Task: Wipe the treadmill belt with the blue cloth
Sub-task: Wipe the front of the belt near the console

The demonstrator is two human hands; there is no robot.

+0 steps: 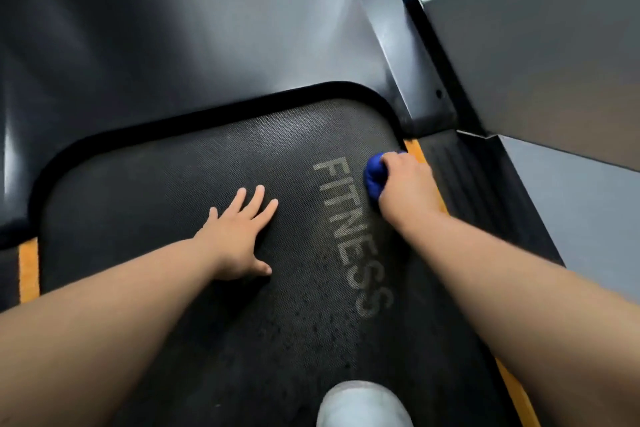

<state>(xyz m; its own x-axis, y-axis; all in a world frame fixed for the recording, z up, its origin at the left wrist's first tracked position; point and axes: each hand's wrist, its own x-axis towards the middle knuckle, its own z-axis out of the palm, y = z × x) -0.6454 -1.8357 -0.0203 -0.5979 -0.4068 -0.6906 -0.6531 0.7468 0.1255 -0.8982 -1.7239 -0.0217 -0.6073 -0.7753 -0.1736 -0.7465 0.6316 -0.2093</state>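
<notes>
The black textured treadmill belt (194, 177) fills the middle of the head view, with grey "FITNESS" lettering (349, 229) printed along its right side. My right hand (405, 180) grips a bunched blue cloth (373, 177) and holds it against the belt at its far right edge, just past the letter F. Most of the cloth is hidden under the hand. My left hand (239, 236) lies flat on the belt with fingers spread, left of the lettering.
The dark motor cover (194, 38) rises beyond the belt's front edge. Orange strips (28, 267) line both side rails. A grey upright panel (540, 59) stands at the right. A white shoe toe (363, 402) rests on the belt at the bottom.
</notes>
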